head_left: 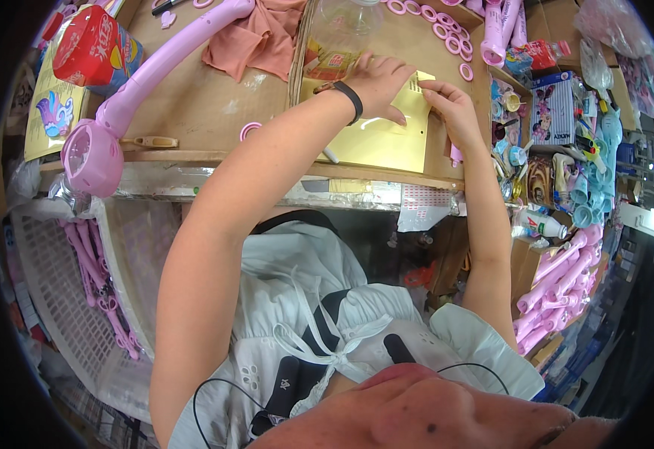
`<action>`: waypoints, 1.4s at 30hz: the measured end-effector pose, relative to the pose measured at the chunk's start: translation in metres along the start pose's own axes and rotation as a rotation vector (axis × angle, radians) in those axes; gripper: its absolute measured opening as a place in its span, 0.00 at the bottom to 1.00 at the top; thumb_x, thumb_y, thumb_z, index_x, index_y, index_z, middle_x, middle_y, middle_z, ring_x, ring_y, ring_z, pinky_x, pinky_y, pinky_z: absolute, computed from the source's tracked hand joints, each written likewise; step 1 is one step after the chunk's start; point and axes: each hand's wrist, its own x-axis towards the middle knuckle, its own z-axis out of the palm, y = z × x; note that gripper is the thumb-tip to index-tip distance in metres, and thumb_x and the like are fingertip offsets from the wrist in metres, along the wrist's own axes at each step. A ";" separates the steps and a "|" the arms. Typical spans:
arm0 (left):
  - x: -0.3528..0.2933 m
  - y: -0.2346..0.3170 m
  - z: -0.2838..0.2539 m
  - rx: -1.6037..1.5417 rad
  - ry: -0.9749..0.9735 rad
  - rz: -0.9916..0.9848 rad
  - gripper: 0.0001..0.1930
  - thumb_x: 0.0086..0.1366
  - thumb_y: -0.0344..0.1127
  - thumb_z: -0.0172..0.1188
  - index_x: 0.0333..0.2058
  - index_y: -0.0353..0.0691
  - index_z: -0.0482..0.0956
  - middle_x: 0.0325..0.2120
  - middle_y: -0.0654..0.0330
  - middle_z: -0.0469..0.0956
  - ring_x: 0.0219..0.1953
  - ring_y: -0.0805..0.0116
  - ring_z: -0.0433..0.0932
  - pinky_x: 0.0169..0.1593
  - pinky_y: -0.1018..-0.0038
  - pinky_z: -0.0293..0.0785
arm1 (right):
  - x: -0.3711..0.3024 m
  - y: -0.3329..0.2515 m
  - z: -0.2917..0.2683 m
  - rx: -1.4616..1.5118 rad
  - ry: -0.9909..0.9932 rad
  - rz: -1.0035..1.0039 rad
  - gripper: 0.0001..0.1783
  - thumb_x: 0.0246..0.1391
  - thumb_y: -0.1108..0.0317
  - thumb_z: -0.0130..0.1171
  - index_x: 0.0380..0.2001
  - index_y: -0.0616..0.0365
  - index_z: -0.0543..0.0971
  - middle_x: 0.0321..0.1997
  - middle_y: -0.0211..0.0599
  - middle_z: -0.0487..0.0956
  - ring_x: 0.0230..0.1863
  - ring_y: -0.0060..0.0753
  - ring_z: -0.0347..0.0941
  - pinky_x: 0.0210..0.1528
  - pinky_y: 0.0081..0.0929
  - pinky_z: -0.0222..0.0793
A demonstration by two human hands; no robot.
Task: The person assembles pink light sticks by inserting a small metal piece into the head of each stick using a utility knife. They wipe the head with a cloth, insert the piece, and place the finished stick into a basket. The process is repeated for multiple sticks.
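Observation:
A glossy yellow sheet (387,146) lies on the cardboard-lined worktable in front of me. My left hand (379,84), with a dark band on its wrist, rests over the upper part of the sheet, fingers spread. At the sheet's upper right corner, my right hand (453,111) has its thumb and index finger pinched together beside small dark marks. Anything between those fingertips is too small to make out. Just beyond my left hand stands a clear plastic jar (342,30) with yellowish contents at its base. A small white stick (330,155) pokes out at the sheet's lower left.
A long pink plastic tube with a round head (93,157) crosses the left side, near a red container (91,49). An orange cloth (256,34) lies behind. Pink rings (447,34) are at the back right; pink tubes (559,284) are stacked lower right.

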 end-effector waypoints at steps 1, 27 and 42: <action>0.000 0.000 -0.001 0.000 0.000 0.000 0.46 0.44 0.51 0.69 0.59 0.40 0.56 0.57 0.50 0.59 0.61 0.52 0.53 0.64 0.52 0.39 | 0.001 0.001 0.000 0.004 0.007 0.004 0.14 0.54 0.71 0.56 0.43 0.64 0.75 0.37 0.32 0.78 0.36 0.18 0.73 0.38 0.15 0.69; -0.001 0.002 -0.004 -0.046 -0.007 -0.005 0.54 0.41 0.51 0.71 0.62 0.39 0.47 0.55 0.43 0.60 0.61 0.47 0.54 0.64 0.50 0.39 | 0.003 0.002 -0.010 -0.532 0.104 -0.366 0.19 0.44 0.66 0.63 0.42 0.55 0.75 0.54 0.37 0.66 0.54 0.31 0.62 0.51 0.26 0.62; -0.001 0.000 0.000 -0.031 0.022 0.017 0.55 0.40 0.51 0.71 0.62 0.40 0.47 0.54 0.44 0.61 0.60 0.47 0.55 0.63 0.51 0.40 | 0.013 0.014 -0.011 -0.435 0.156 -0.331 0.12 0.52 0.66 0.59 0.37 0.62 0.77 0.50 0.35 0.70 0.47 0.23 0.68 0.45 0.22 0.66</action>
